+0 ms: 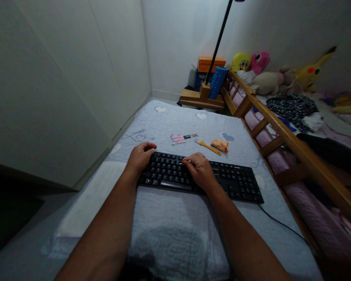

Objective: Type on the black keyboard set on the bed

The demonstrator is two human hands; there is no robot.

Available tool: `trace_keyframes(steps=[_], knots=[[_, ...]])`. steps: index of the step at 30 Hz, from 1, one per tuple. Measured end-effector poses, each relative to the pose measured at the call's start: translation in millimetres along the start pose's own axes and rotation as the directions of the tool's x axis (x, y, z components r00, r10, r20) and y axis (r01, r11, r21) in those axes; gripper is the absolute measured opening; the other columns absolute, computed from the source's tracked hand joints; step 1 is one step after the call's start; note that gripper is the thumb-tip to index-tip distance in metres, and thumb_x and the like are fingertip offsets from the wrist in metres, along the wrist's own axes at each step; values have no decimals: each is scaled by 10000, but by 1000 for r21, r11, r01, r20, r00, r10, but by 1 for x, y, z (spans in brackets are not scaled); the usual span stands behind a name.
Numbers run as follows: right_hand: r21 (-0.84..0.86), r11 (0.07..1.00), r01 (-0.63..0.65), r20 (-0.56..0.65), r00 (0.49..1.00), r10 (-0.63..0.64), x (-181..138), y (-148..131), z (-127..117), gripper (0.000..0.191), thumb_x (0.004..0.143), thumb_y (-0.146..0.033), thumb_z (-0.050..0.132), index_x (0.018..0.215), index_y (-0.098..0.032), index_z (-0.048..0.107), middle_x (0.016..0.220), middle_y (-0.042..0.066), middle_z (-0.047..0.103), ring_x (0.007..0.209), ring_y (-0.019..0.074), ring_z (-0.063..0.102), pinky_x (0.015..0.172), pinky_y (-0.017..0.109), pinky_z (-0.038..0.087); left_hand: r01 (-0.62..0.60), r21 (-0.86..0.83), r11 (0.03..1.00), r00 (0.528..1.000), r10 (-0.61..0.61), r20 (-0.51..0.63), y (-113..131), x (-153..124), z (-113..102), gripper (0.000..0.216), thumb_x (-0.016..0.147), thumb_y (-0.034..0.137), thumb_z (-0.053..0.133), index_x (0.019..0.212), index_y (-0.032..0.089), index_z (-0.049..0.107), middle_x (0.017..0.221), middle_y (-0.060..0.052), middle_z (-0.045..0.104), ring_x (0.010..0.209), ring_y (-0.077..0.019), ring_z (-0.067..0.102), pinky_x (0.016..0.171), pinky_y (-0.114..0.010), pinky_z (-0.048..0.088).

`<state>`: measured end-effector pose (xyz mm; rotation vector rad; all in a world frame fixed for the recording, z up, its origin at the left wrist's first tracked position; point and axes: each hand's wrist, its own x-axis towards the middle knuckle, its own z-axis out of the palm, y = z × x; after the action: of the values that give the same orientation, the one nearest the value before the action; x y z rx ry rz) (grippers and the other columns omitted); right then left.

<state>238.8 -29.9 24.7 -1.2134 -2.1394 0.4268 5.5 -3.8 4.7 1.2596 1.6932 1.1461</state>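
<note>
My left hand (140,158) is curled over the far left corner of the black keyboard (236,180), fingers bent and close together, gripping its edge. My right hand (200,169) lies on the keys near the middle with the fingers bent down and pressed together; whether they pinch anything I cannot tell. The keyboard lies flat on the pale quilt (169,226), straight in front of me, across the bed.

Just beyond it lie three small things, well clear of my hands: one dark-handled tool (185,137) on a pink heart print, one orange-handled brush (207,147) and, touching that brush's far end, one crumpled orange cloth (220,145). One black cable (280,223) trails off the keyboard's right end toward the wooden rail (280,130), which fences the quilt on my right. A bare wall (61,89) closes the left side.

At the far end stand one blue foam roller (217,82), one orange box (211,63) and one slanted black pole (219,39). Past the rail I count four soft toys (267,82)
</note>
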Motion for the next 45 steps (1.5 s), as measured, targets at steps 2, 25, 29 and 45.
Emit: trace_keyframes(steps=[2, 25, 29, 45], knots=[[-5, 1000, -2, -11, 1000, 2, 1, 1, 1, 157, 869, -199, 545, 862, -212, 701, 823, 45, 699, 853, 198, 564, 803, 344, 420, 1, 0, 1000, 1000, -1, -1, 1, -1, 0, 247, 636, 298, 574, 837, 174, 648, 793, -24, 642, 766, -188, 579, 764, -324, 436], [25, 1000, 0, 5, 1000, 0, -1, -1, 1, 151, 867, -197, 544, 834, -206, 691, 815, 42, 687, 840, 190, 562, 802, 343, 411, -20, -4, 1000, 1000, 19, -12, -3, 1, 1, 231, 632, 296, 584, 816, 175, 652, 772, -19, 635, 747, -180, 563, 754, -314, 426], [28, 1000, -6, -13, 1000, 6, 1, 2, 2, 147, 868, -200, 550, 853, -212, 697, 822, 36, 700, 851, 193, 564, 803, 338, 411, -8, 6, 1000, 1000, 8, -7, -1, 0, 0, 236, 623, 292, 582, 816, 178, 655, 763, -16, 633, 729, -177, 559, 741, -315, 428], [6, 999, -49, -53, 997, 50, 1, 9, -3, 145, 862, -205, 555, 841, -198, 699, 830, 49, 701, 857, 205, 569, 812, 341, 422, -12, 31, 999, 1000, 12, -6, 1, -1, 0, 228, 634, 287, 569, 817, 180, 653, 779, -17, 647, 738, -179, 571, 739, -310, 432]])
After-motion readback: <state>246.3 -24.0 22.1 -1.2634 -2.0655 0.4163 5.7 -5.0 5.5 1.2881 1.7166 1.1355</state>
